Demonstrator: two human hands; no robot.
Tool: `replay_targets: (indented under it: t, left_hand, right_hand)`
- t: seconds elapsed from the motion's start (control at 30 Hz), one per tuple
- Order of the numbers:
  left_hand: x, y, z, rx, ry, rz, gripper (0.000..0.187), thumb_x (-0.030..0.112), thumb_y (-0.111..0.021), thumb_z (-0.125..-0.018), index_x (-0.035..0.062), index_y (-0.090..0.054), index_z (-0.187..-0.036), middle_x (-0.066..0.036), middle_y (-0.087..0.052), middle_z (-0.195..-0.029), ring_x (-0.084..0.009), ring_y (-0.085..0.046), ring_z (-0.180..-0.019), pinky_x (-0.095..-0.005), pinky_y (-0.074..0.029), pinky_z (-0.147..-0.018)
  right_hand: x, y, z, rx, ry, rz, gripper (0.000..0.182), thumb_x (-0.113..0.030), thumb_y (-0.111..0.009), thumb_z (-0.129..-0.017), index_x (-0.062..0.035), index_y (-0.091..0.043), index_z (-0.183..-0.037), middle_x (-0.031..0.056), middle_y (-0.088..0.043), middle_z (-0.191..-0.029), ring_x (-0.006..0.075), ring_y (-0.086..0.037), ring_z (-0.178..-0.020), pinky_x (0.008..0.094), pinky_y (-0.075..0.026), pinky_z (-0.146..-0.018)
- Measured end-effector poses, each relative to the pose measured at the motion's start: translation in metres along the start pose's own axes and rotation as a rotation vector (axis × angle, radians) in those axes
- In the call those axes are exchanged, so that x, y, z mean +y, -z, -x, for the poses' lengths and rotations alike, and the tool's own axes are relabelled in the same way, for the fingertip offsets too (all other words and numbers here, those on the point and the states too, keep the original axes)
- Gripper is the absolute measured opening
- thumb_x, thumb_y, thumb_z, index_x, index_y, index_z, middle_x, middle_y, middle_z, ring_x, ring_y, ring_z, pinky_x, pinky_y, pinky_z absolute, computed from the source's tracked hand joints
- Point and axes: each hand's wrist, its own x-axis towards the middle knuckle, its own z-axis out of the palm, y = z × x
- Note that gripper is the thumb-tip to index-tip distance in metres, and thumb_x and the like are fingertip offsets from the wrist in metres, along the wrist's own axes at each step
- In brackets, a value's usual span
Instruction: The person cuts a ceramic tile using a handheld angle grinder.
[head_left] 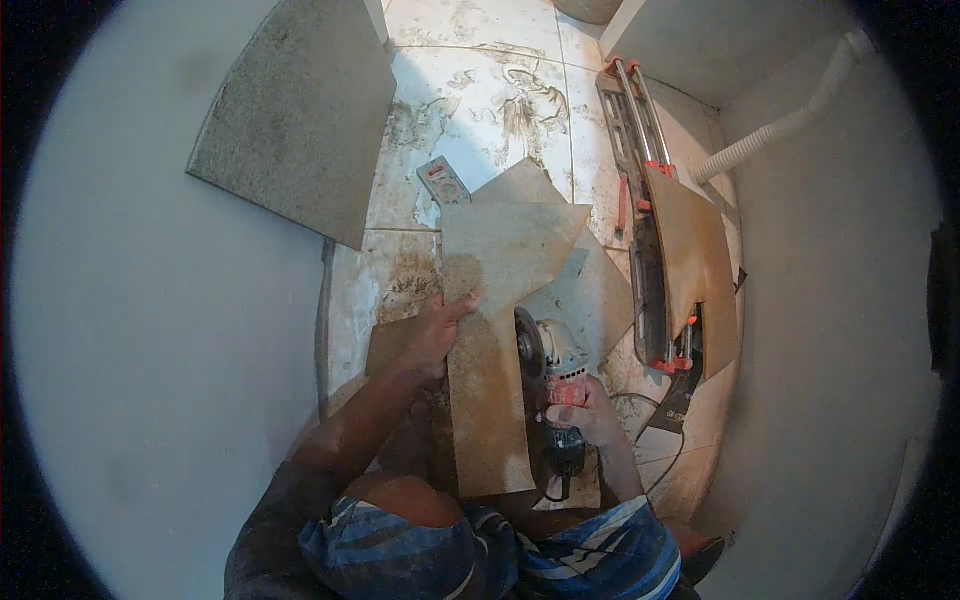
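Note:
My left hand [438, 335] grips the left edge of a brown tile piece [490, 380], its thumb lying on the top face. The tile has an angled notch on its right side. My right hand [588, 412] is wrapped round the red and black body of an angle grinder [566, 385], whose dark disc [529, 342] stands beside the tile's right edge. Whether disc and tile touch, I cannot tell. Beneath and beyond the held tile lie more grey tile pieces [598, 290].
A red-handled tile cutter [645, 250] lies at the right with a cut tile [690, 240] on it. A small grey device [443, 181] rests on the dirty floor [480, 90]. Another tile [300, 120] leans at the left wall. A white corrugated hose [790, 120] comes from the right wall.

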Motion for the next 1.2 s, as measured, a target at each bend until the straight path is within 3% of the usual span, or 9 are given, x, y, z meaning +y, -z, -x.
replay_targets:
  t: [0.07,0.47,0.53,0.67,0.77,0.83,1.07,1.17,1.2]
  left_hand:
    - [-0.016,0.013,-0.015,-0.105,-0.05,0.118,0.036,0.028,-0.066,-0.094,0.0016,-0.058,-0.117,-0.007,-0.066,-0.104,-0.0159,-0.065,-0.089,-0.0333,-0.055,-0.078]
    - [0.007,0.005,0.001,-0.003,0.024,-0.017,0.03,0.025,-0.066,-0.094,-0.0005,-0.063,-0.11,-0.004,-0.068,-0.098,-0.0142,-0.065,-0.084,-0.0323,-0.054,-0.077]
    - [0.001,0.011,-0.002,-0.029,0.036,0.022,0.03,0.025,-0.066,-0.094,-0.0005,-0.063,-0.11,-0.004,-0.068,-0.097,-0.0146,-0.065,-0.082,-0.0323,-0.054,-0.075]
    - [-0.022,0.035,-0.019,-0.09,-0.017,0.068,0.029,0.025,-0.067,-0.093,0.0003,-0.064,-0.108,-0.005,-0.068,-0.094,-0.0157,-0.067,-0.078,-0.0326,-0.055,-0.07]
    - [-0.011,0.035,-0.011,-0.087,0.028,0.053,0.03,0.027,-0.067,-0.094,0.0003,-0.064,-0.109,-0.006,-0.068,-0.093,-0.0164,-0.067,-0.079,-0.0328,-0.056,-0.069]
    - [-0.018,0.039,-0.018,-0.069,0.006,0.054,0.031,0.027,-0.066,-0.094,0.0003,-0.063,-0.11,-0.006,-0.068,-0.094,-0.0166,-0.067,-0.08,-0.0331,-0.056,-0.07]
    - [0.007,0.013,-0.02,-0.045,0.011,0.086,0.036,0.028,-0.065,-0.093,0.0042,-0.058,-0.118,-0.008,-0.067,-0.1,-0.0197,-0.068,-0.081,-0.0362,-0.058,-0.07]
    - [0.017,0.008,-0.017,-0.031,0.05,0.14,0.039,0.027,-0.066,-0.092,0.0038,-0.055,-0.122,-0.01,-0.066,-0.106,-0.0219,-0.068,-0.084,-0.0381,-0.058,-0.075]
    - [0.02,0.007,-0.018,-0.027,0.05,0.14,0.039,0.027,-0.066,-0.092,0.0038,-0.055,-0.122,-0.01,-0.066,-0.106,-0.0219,-0.068,-0.084,-0.0381,-0.058,-0.075]
  right_hand:
    - [0.0,0.001,0.001,-0.05,-0.039,0.041,0.034,-0.012,-0.08,-0.073,-0.0066,-0.06,-0.101,-0.0052,-0.057,-0.086,0.0057,-0.054,-0.074,0.0231,-0.046,-0.067]
    - [0.017,-0.002,-0.003,-0.041,0.063,0.001,0.036,-0.007,-0.076,-0.075,-0.0036,-0.056,-0.104,-0.0037,-0.054,-0.076,0.0059,-0.051,-0.063,0.0223,-0.042,-0.056]
    - [-0.004,-0.022,-0.001,0.081,0.056,-0.024,0.034,-0.009,-0.077,-0.075,-0.0036,-0.056,-0.101,-0.0037,-0.054,-0.076,0.0053,-0.051,-0.063,0.0225,-0.042,-0.056]
    - [0.009,-0.023,-0.006,0.008,0.051,0.002,0.033,-0.009,-0.077,-0.075,-0.0039,-0.056,-0.1,-0.0037,-0.054,-0.076,0.0053,-0.051,-0.063,0.0223,-0.042,-0.056]
    - [0.025,-0.023,-0.008,0.084,0.062,0.037,0.035,-0.01,-0.077,-0.074,-0.0041,-0.056,-0.102,-0.004,-0.055,-0.076,0.0056,-0.052,-0.064,0.0217,-0.043,-0.057]
    - [0.02,-0.021,-0.004,0.018,0.018,-0.015,0.04,-0.007,-0.079,-0.073,-0.0058,-0.06,-0.108,-0.0034,-0.059,-0.091,0.0095,-0.055,-0.082,0.0273,-0.047,-0.073]
    - [0.005,0.009,0.01,-0.027,0.032,0.234,0.031,-0.015,-0.082,-0.072,-0.0063,-0.065,-0.096,-0.0047,-0.059,-0.083,0.0077,-0.054,-0.079,0.026,-0.046,-0.073]
    - [0.008,0.01,0.013,-0.041,-0.072,0.151,0.051,-0.019,-0.085,-0.068,-0.0051,-0.058,-0.109,-0.0031,-0.059,-0.092,0.0084,-0.056,-0.082,0.0249,-0.047,-0.076]
    - [-0.001,0.002,0.014,0.001,-0.005,0.163,0.035,-0.018,-0.084,-0.07,-0.0052,-0.061,-0.093,-0.0043,-0.059,-0.083,0.0081,-0.055,-0.077,0.0256,-0.047,-0.073]
